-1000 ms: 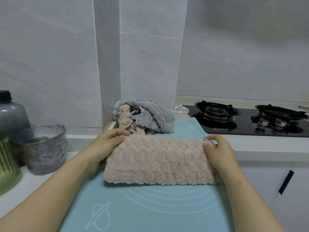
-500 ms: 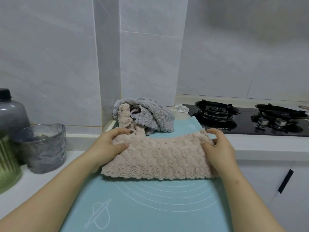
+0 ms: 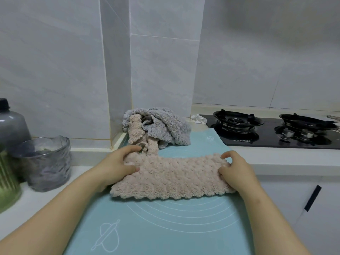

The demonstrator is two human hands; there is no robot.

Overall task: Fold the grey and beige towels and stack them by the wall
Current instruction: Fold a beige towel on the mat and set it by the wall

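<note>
Towel (image 3: 174,178) of beige runs left-right, left hand (image 3: 117,165) and right hand (image 3: 237,173) pinching its ends

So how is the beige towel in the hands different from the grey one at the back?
The beige towel lies in a long folded strip on the blue mat; the grey towel sits in a crumpled heap against the wall. The left hand and right hand grip the beige towel's ends; no hand touches the grey towel. The beige towel is nearer, the grey towel further back. Both look soft and fluffy.
</note>
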